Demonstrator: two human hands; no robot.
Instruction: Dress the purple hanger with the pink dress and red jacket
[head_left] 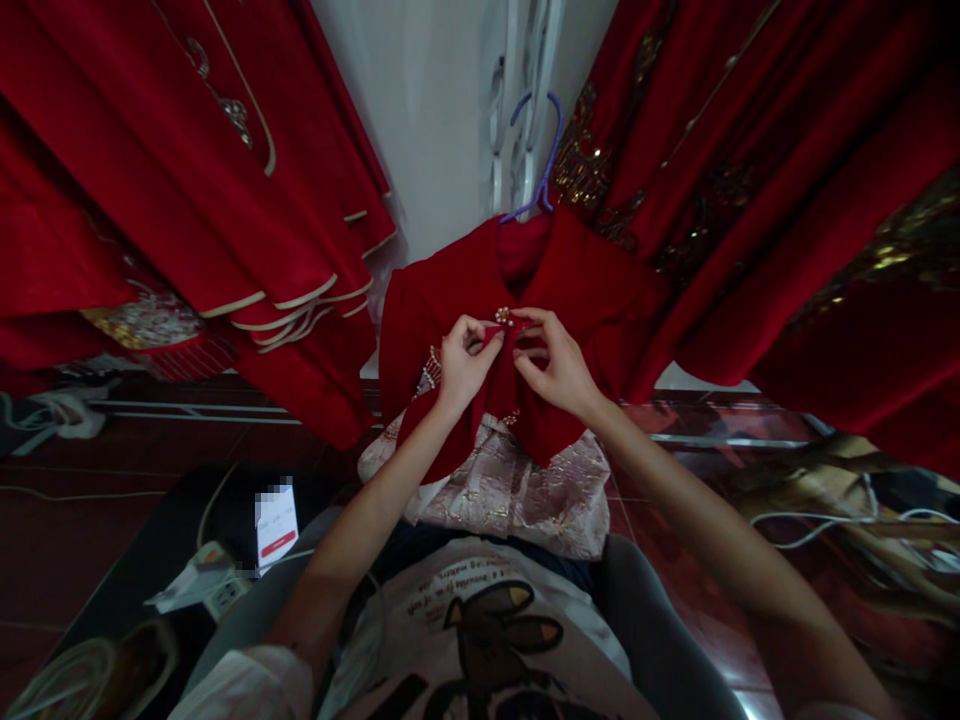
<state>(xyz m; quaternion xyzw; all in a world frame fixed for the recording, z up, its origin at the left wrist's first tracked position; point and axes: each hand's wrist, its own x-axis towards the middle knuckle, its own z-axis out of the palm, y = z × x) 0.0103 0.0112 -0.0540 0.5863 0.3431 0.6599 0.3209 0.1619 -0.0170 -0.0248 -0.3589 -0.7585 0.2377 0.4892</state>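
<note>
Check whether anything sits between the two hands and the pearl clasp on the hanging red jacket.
Nothing visible does. The left hand and the right hand both pinch the front of the red jacket, fingertips right beside the pearl clasp; no other cloth or object lies across it.

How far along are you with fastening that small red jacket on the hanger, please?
Done, it seems: the red jacket hangs on the purple hanger over a pale brocade skirt. In hand: the left hand and right hand pinch the front edges together at the pearl clasp below the collar. Left: under the hands the front flaps hang apart, so any lower fastening looks undone.
</note>
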